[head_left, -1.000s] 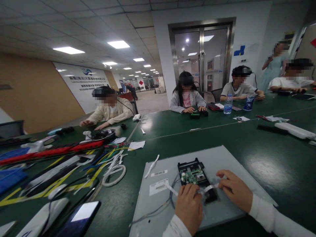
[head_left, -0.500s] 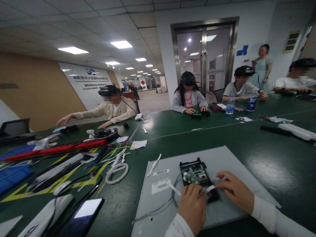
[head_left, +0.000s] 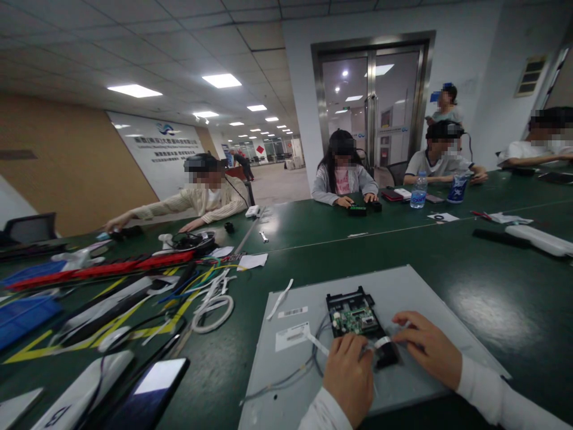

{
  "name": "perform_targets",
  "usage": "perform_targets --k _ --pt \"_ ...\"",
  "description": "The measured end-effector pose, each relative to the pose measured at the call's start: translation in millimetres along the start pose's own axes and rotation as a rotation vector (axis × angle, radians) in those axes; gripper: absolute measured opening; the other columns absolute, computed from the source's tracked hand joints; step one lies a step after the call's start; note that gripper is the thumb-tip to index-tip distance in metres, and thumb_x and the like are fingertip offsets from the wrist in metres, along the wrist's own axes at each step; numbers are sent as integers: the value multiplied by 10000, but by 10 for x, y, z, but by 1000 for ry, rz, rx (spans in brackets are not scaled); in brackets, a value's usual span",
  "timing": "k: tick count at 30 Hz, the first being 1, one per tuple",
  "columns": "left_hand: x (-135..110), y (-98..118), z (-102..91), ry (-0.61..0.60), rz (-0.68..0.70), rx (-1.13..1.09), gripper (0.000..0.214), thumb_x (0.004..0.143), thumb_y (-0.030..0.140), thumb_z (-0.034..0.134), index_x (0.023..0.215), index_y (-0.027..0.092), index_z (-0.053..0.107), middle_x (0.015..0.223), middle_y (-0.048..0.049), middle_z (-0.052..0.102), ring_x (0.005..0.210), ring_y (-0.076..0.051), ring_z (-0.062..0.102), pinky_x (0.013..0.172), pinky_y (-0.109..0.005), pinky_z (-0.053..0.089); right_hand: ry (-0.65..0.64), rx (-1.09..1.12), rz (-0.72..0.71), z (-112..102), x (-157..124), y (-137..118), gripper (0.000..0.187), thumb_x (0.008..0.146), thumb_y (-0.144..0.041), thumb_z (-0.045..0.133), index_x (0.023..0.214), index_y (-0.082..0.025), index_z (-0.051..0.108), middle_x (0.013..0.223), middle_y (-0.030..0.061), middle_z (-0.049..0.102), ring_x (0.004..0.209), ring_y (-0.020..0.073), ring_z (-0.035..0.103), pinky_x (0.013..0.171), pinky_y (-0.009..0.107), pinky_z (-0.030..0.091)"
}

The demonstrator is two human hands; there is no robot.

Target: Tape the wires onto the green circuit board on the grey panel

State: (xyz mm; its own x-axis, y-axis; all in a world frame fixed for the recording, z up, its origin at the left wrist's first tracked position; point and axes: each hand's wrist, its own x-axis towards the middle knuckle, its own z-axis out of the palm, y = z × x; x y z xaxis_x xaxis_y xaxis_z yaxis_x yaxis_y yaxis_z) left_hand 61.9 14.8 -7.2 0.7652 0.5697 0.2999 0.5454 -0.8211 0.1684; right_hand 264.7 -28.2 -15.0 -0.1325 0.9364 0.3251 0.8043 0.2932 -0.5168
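A grey metal panel (head_left: 416,292) lies flat on the green table in front of me. On it sits a black plastic housing with a green circuit board (head_left: 353,318) inside. My left hand (head_left: 350,376) rests curled at the near end of the board, fingers pinched on a flat white ribbon strip (head_left: 379,342). My right hand (head_left: 427,347) pinches the other end of the same strip, beside the housing's right edge. Thin grey wires (head_left: 290,376) trail from the board to the left across the panel.
A pile of coloured cables, white cords and a red strip (head_left: 134,266) covers the table's left. A dark phone (head_left: 147,394) lies at the near left. Several people with head-worn devices sit at the far side; a water bottle (head_left: 418,191) stands there. One person stands by the glass door.
My hands and the board have barely moved. The person at the far left has stretched an arm out to the left. The standing person has walked left, toward the door.
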Motion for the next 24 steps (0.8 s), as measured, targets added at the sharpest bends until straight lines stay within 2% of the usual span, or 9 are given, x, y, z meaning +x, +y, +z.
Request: perform_targets --k 16,24 --pt "2 8 4 43 4 22 128 701 138 472 794 175 552 943 -34 502 907 -202 427 773 -369 369 33 -27 9 -14 -17 8 247 715 -84 383 727 -184 609 1008 65 504 919 166 465 820 329 376" --pt "-15 -5 49 86 5 24 123 693 125 471 771 170 555 939 -38 505 904 -199 432 772 -369 370 39 -50 5 111 -29 213 245 701 -93 396 732 -196 615 1012 60 507 928 173 466 825 339 372"
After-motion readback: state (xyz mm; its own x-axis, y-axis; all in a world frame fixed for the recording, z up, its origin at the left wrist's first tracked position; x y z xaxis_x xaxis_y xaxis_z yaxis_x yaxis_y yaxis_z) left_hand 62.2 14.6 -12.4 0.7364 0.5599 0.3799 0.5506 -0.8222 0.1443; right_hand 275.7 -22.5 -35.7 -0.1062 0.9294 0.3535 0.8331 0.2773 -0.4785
